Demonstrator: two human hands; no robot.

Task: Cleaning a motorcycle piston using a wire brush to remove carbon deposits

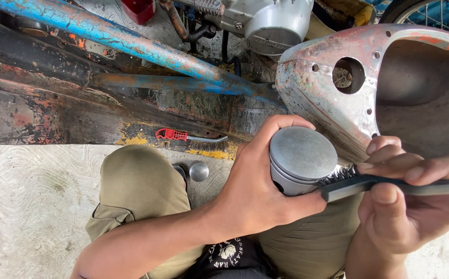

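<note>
Gripping a round grey metal piston (301, 161) above the lap, the left hand (258, 188) steadies it while the right hand (407, 199) clasps a black wire brush (374, 183) against its edge, with a red-handled brush (185, 136) on the rusty floor beyond.

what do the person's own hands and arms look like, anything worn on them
Both hands, the left hand and the right hand, are bare: no gloves, rings or watch show. The forearms in view are uncovered, with no sleeve reaching them. The fingernails are short.
</note>
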